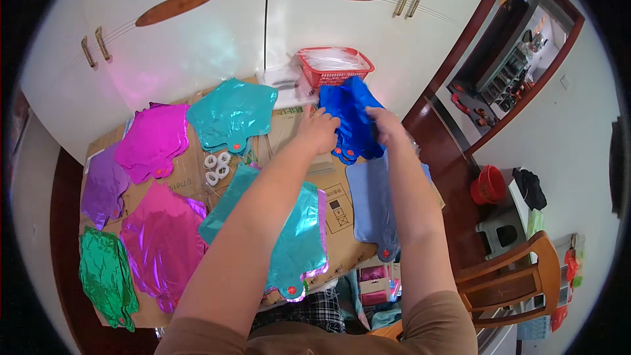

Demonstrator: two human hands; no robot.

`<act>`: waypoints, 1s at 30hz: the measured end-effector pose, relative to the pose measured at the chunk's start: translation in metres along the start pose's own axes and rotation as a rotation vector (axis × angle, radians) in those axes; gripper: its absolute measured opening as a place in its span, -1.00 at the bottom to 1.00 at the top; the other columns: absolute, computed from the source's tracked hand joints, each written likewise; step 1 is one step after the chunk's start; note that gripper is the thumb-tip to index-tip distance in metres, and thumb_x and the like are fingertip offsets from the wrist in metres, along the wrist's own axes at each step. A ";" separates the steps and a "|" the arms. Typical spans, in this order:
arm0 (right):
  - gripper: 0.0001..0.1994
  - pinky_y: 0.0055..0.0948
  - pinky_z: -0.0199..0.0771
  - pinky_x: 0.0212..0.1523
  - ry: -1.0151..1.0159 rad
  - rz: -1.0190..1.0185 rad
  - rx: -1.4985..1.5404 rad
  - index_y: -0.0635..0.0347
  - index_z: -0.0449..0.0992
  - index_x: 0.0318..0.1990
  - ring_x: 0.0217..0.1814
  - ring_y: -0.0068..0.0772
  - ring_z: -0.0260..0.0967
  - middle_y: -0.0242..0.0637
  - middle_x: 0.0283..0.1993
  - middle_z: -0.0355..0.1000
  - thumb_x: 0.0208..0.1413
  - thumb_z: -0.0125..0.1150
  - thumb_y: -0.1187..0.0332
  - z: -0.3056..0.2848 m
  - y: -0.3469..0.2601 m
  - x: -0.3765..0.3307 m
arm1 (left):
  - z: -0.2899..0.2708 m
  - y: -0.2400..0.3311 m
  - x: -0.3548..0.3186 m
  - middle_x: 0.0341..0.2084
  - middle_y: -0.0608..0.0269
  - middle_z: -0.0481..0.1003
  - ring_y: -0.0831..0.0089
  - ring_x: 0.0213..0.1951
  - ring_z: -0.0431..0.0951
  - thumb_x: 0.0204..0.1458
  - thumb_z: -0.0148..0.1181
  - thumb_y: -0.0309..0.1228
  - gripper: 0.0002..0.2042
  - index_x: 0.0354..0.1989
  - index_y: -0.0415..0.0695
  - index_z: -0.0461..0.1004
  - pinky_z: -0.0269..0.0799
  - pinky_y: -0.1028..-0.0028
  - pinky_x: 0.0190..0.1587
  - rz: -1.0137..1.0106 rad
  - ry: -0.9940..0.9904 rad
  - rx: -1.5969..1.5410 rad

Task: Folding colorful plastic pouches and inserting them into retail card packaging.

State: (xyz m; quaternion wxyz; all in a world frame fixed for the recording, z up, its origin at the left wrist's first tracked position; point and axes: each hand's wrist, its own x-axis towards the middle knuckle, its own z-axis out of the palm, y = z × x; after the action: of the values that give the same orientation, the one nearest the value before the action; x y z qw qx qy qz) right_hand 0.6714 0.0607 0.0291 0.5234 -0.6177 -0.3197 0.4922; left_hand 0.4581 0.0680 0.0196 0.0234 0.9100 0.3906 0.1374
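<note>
Deep blue flat foil balloons (pixel 355 108) lie in a creased stack at the far right of the cardboard, their small tabs toward me. My left hand (pixel 320 133) is closed at the stack's left edge, fingers partly hidden by the hand itself. On the opposite edge, my right hand (pixel 388 126) pinches the foil. A pale blue foil balloon (pixel 371 207) lies just below, partly under my right forearm. Closer to me, a teal foil balloon (pixel 305 213) over a pinkish purple one is crossed by my left forearm.
More foil balloons spread leftward: teal (pixel 231 115), magenta (pixel 152 141), purple (pixel 105 184), pink (pixel 164 243) and green (pixel 107 276). Several white ribbon rolls (pixel 217 167) sit mid-table. A red basket (pixel 335 69) stands against the white cabinet (pixel 197 33). A wooden chair (pixel 513 283) is at right.
</note>
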 end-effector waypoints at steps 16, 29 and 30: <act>-0.75 -0.44 0.51 -0.19 -0.040 -0.622 0.415 0.17 0.46 -0.07 -0.19 -0.42 0.47 -0.34 -0.18 0.49 0.19 0.09 0.25 -0.122 -0.093 -0.104 | 0.006 -0.006 -0.002 -0.01 0.24 0.42 0.27 0.15 0.34 -0.03 0.14 -0.20 -0.71 -0.11 0.07 0.50 -0.23 -0.12 0.33 -0.104 0.116 -0.105; -0.86 -0.27 0.36 -0.36 -0.689 -0.786 -0.675 0.24 0.42 -0.48 -0.39 -0.12 0.37 -0.19 -0.45 0.36 0.01 0.22 0.41 0.154 0.054 -0.295 | -0.157 -0.080 -0.247 -0.25 0.09 0.51 0.23 -0.17 0.52 0.06 0.15 -0.36 -0.79 -0.18 -0.18 0.51 0.40 0.33 -0.06 -0.185 0.555 -0.520; -0.86 -0.23 0.36 -0.36 -0.666 -0.777 -0.726 0.23 0.41 -0.50 -0.37 -0.07 0.37 -0.18 -0.44 0.36 0.00 0.21 0.41 0.161 0.064 -0.298 | -0.156 -0.067 -0.273 -0.27 0.10 0.51 0.25 -0.17 0.51 0.06 0.17 -0.36 -0.81 -0.21 -0.19 0.51 0.40 0.33 -0.07 -0.167 0.474 -0.496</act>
State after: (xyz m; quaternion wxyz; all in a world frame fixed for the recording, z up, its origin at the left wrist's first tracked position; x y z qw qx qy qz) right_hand 0.4192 -0.1724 0.0546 0.2933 -0.4081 -0.8137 0.2921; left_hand 0.1897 -0.0908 0.0960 0.1636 0.7842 0.4131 0.4332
